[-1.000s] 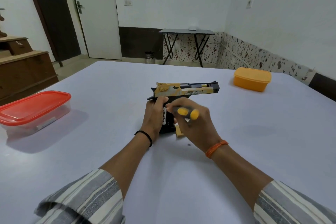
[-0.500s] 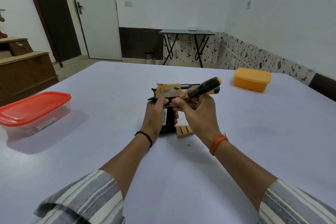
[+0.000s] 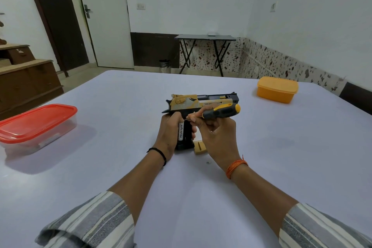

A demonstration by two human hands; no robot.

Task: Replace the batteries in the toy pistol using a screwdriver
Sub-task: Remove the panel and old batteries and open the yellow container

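Gripping the toy pistol [image 3: 201, 104] upright, the left hand [image 3: 171, 133] steadies it; the right hand [image 3: 217, 135] clasps a screwdriver [image 3: 219, 111] at 3 o'clock.

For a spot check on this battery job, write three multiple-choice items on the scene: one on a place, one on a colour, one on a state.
1. Where does the orange box stand on the table?
A. far right
B. near left
C. between the forearms

2. What colour is the lid of the clear box on the left?
A. blue
B. red
C. green

3. How is the toy pistol held?
A. lying flat and untouched
B. upright on its grip, in the left hand
C. lifted high above the table

Answers:
1 A: it sits near the far right edge.
2 B: the lid is red.
3 B: the left hand wraps the grip, whose base is down at the table, with a white battery showing, while the right hand brings the screwdriver to it.
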